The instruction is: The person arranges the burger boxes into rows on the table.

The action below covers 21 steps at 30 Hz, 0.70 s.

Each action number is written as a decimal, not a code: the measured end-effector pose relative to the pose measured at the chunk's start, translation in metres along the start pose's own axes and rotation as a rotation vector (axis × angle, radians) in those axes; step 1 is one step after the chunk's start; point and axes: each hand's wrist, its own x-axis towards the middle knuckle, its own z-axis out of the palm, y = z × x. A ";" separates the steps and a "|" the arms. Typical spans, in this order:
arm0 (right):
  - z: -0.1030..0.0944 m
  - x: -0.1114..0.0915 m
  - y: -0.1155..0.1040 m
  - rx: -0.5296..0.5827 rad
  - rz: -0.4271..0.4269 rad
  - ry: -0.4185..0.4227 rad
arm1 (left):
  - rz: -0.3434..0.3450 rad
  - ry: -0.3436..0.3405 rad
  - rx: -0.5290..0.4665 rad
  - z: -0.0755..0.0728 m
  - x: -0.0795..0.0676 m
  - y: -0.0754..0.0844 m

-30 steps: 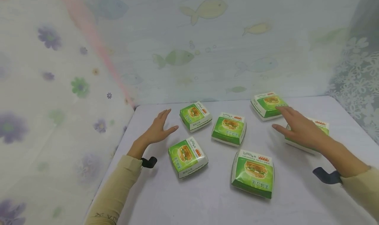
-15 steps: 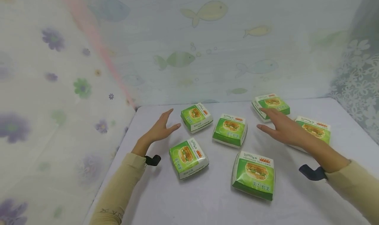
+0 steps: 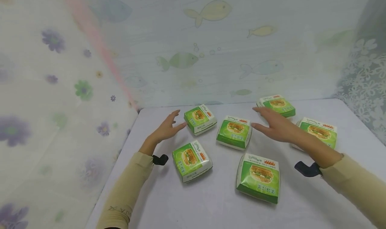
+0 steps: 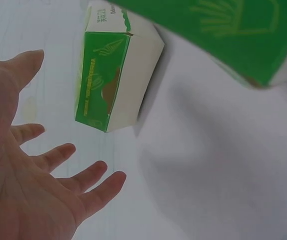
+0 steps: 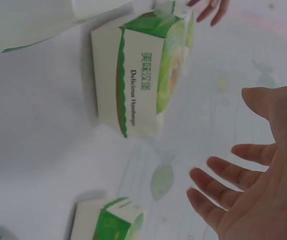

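Several green-and-white hamburger boxes lie on the white table, all closed. My left hand, fingers spread, is just left of the back-left hamburger box; its thumb tip is close to that box, and contact cannot be told. My right hand hovers right of the middle hamburger box, thumb near its edge. It partly covers the back-right hamburger box. Both palms show nothing held: the left hand in the left wrist view, the right hand in the right wrist view.
Nearer to me lie the front-left hamburger box and the front-right hamburger box. Another hamburger box sits at the right behind my forearm. A fish-patterned curtain closes the back; a flowered sheet hangs at left.
My right hand has moved left, from above the right-hand box to beside the middle one. My left hand has shifted slightly right, toward the back-left box. The boxes stay in place.
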 end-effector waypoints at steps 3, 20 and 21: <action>0.000 0.006 -0.004 -0.003 -0.010 -0.007 | -0.015 -0.004 -0.020 0.001 0.003 0.004; 0.006 0.058 -0.027 0.064 -0.064 -0.103 | -0.096 -0.021 -0.129 0.006 0.020 0.009; 0.006 0.061 -0.029 0.066 -0.059 -0.112 | -0.099 -0.026 -0.140 0.006 0.022 0.010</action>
